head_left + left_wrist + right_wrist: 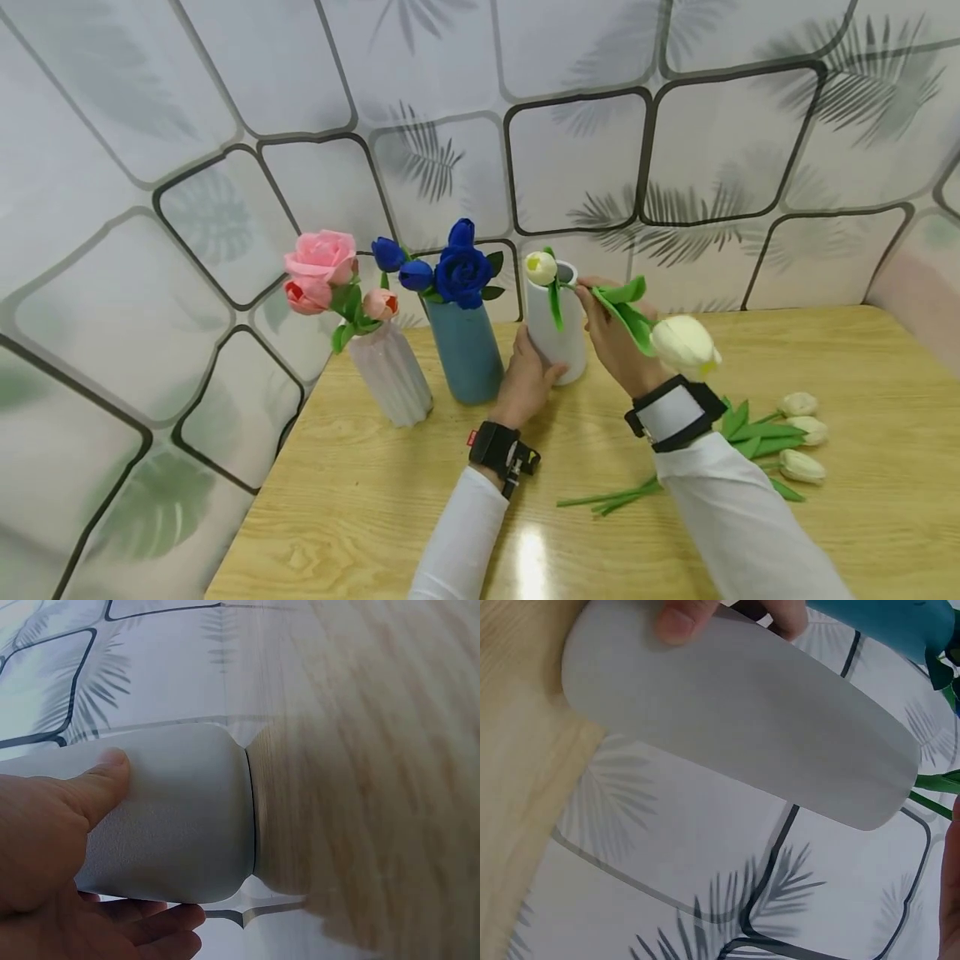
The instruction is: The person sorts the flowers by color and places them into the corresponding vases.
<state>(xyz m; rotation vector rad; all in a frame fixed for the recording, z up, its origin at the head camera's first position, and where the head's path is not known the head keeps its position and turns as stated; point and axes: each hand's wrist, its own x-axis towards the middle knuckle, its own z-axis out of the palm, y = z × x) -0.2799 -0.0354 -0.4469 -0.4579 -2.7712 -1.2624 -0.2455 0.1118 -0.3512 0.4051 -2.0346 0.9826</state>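
Tabletop [360,517], wood-grained, bears a white vase [567,343] before leaf-patterned wall [577,167].

One pale pink vase [390,375], one blue vase [465,350], one white vase [555,329]: three in all. In pale pink vase: one big pink rose [322,257], two small pink buds [380,304]. In blue vase: one big blue rose [462,275], three small blue buds [387,254]. Five white tulips [682,343]: one at white vase's top, one by right hand [618,337], three lying on bench [360,517]. Two hands, counting left hand [525,379]. Two white sleeves [461,533]. Two black wrist straps [492,448]. One bench.
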